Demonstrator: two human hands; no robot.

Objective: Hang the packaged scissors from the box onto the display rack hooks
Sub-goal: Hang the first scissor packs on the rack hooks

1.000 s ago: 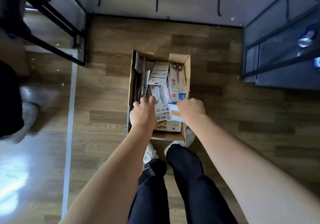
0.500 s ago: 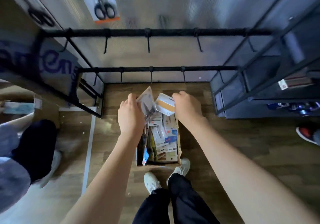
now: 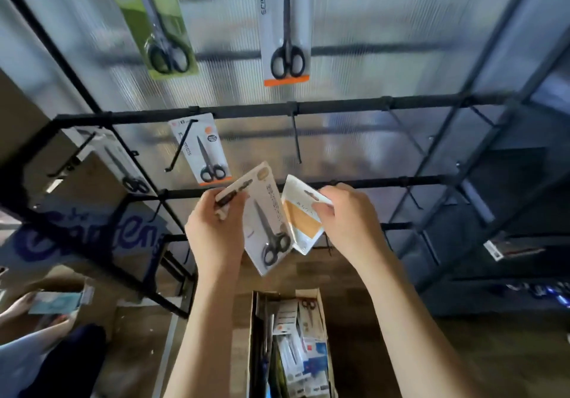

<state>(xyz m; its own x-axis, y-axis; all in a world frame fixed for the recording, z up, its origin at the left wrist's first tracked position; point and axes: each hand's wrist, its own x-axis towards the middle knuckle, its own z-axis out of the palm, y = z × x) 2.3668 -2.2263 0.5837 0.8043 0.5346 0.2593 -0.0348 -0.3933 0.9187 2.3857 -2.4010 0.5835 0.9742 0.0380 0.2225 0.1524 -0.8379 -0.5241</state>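
Both hands have risen out of the cardboard box (image 3: 320, 297) since a second ago, when they were down among its packs, and each now carries a pack up in front of the display rack (image 3: 308, 109); the view has tilted up from the floor with them.

Nearest, below the hands, the box stands on the wooden floor, open and crowded with packaged scissors, so by my reading most of the job is left.

Above the box, the left hand (image 3: 216, 231) grips the white scissors pack (image 3: 268, 222) by its upper left edge, thumb and curled fingers pinching the card, with what looks like a second thin pack edge-on between the fingers; I cannot tell for sure. The pack hangs tilted, black handles low. Just right of it and touching or overlapping its edge, the right hand (image 3: 348, 222) pinches the orange-and-white pack (image 3: 303, 215) near its top, close to the hang slot. Neither is on a hook yet.

Beyond the box on the rack, a small orange-trimmed pack (image 3: 203, 151) hangs above the left hand, a bare hook (image 3: 296, 138) juts out right of it, and another pack (image 3: 123, 163) hangs farther left. Higher up hang a green-carded pair (image 3: 160, 21) and a long white pack marked SCISSORS (image 3: 287, 24). Four hung, many hooks bare.
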